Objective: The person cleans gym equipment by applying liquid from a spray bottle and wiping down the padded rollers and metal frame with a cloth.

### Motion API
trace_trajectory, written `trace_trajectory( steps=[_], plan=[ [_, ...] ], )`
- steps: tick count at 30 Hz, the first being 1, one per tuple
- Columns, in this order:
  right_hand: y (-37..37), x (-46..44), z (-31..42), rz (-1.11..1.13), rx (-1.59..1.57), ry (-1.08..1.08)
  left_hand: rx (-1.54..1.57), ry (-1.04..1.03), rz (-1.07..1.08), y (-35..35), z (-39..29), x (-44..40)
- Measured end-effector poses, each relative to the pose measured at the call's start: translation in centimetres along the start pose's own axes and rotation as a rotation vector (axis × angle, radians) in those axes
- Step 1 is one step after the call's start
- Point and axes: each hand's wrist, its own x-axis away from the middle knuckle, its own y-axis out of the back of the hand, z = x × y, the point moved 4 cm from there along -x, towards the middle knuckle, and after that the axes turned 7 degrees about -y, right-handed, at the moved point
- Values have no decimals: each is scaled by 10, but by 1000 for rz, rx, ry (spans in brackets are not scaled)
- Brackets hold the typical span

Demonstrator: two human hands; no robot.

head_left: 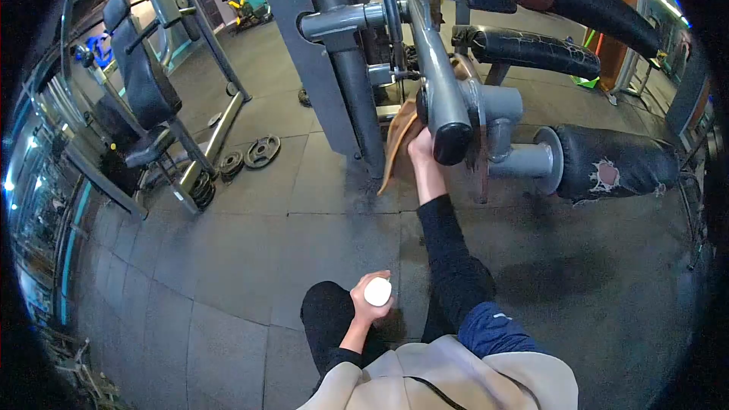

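Near knee (326,300), container (377,291) clasped in left grip (364,305); cloth (398,139) against right grip (421,146), closure unclear.

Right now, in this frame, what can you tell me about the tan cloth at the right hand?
The tan cloth looks thin and soft, tan-brown with a paler orange edge. It hangs loosely, creased, narrowing to a pointed lower corner. It shows between the dark machine column and the black-capped grey bar. The right hand is against its right side, but the fingers are hidden, so the grip cannot be told. Its upper end is partly hidden too.
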Motion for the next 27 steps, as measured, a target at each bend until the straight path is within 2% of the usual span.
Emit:
trace_trajectory(
  steps=[5,7,9,10,11,12,13,14,15,17,19,21,22,25,27],
  plan=[
    [-6,18,19,13,-49,-26,7,40,26,-3,-5,-1],
    [-1,63,31,93,-132,-184,9,43,19,-5,-4,-2],
    [32,97,28,168,17,-65,-4,55,18,-8,-4,-3],
    [61,118,20,165,264,7,-25,67,9,-7,-4,-1],
    [60,137,35,163,510,82,-20,68,14,-5,1,4],
    [71,158,49,62,274,-161,-80,109,22,-2,11,16],
    [52,182,83,-38,35,-398,-139,148,28,-3,16,23],
    [73,193,93,-24,194,-202,-92,257,-20,-5,11,19],
    [77,201,109,-8,350,-5,-86,260,-19,-6,9,17],
    [60,224,160,71,525,161,-49,110,-86,-4,0,12],
    [26,241,213,69,1459,846,13,134,-38,-8,-10,2],
    [13,226,239,-3,1267,1004,92,118,-24,-10,-12,2],
    [-2,210,246,-7,1264,1008,91,113,-22,-10,-11,0],
    [-38,146,263,-31,970,638,105,102,-14,-11,-13,5],
    [-61,114,243,174,1008,573,99,90,1,-10,-14,3]
  ],
)
